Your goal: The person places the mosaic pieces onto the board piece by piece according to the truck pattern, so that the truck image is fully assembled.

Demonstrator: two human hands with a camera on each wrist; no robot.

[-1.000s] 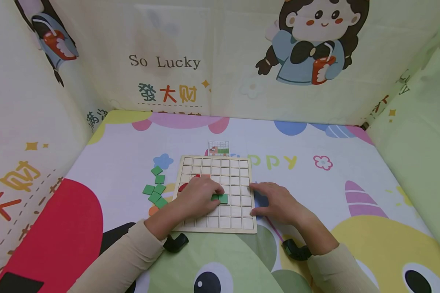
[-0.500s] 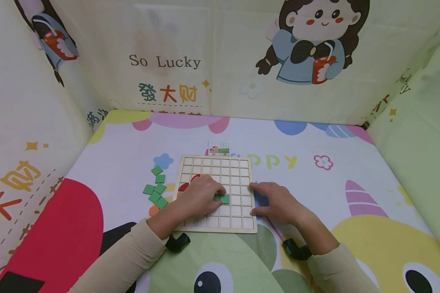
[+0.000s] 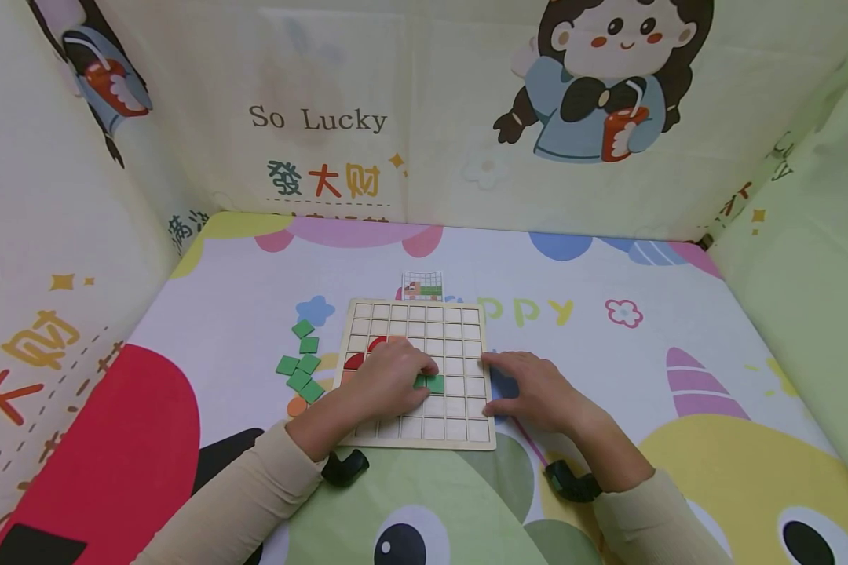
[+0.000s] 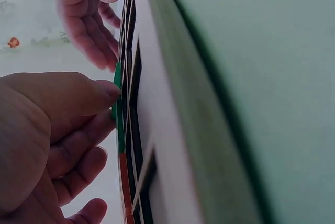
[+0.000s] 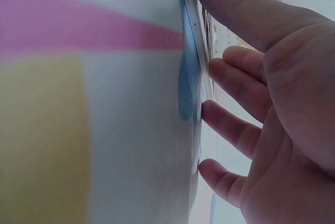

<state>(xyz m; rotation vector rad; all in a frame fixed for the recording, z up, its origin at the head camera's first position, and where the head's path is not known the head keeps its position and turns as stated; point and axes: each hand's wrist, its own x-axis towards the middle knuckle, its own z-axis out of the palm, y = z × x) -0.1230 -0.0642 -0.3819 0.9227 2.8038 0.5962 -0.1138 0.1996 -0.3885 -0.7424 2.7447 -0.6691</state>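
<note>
In the head view a pale wooden grid board (image 3: 459,430) lies flat on the printed cloth. My left hand (image 3: 394,378) is over its middle, thumb and index finger pinching a green square tile (image 3: 435,384) low on the grid; the left wrist view shows the fingertips on the green tile (image 4: 118,75). Part of a second green tile shows beside the fingers. Red curved pieces (image 3: 354,361) sit in cells left of this hand, which hides some cells. My right hand (image 3: 533,392) rests thumb and fingertips, loosely spread, against the board's right edge (image 5: 194,25).
Several loose green tiles (image 3: 308,345) lie left of the board, with a round orange piece (image 3: 297,406) near my left forearm. Behind the board's far edge is a small pattern card (image 3: 422,286). Printed fabric walls (image 3: 438,180) enclose the back and sides.
My left hand has slid slightly to the right along the grid, and the green tiles at its fingers have shifted right with it. My right hand has stayed in place.
</note>
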